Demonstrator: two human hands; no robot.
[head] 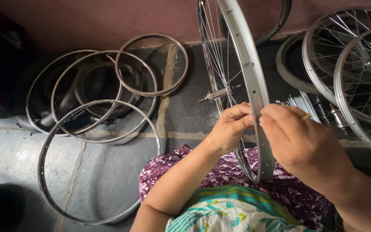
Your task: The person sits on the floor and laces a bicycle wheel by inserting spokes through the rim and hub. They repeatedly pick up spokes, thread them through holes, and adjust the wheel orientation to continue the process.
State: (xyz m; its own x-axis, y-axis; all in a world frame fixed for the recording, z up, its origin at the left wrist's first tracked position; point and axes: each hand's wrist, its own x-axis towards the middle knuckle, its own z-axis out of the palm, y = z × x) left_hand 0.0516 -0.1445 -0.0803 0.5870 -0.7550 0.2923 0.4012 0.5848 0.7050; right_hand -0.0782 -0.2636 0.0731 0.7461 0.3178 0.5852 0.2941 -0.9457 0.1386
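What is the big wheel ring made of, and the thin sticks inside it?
The rim between the left hand and right hand looks like shiny silver metal, likely steel or aluminium: it gleams and has punched holes. The spokes seem thin bright metal wire, glinting too.

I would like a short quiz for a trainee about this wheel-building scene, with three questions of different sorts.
1. True or false: both hands touch the upright spoked wheel rim.
2. Where do the bare rims lie? A) on the stone floor, to the left B) on the lap C) hung on the wall
3. Fill in: the loose bundle of ____ lies just beyond the right hand.

Key: 1 true, the left hand and the right hand pinch the rim; 2 A; 3 spokes.
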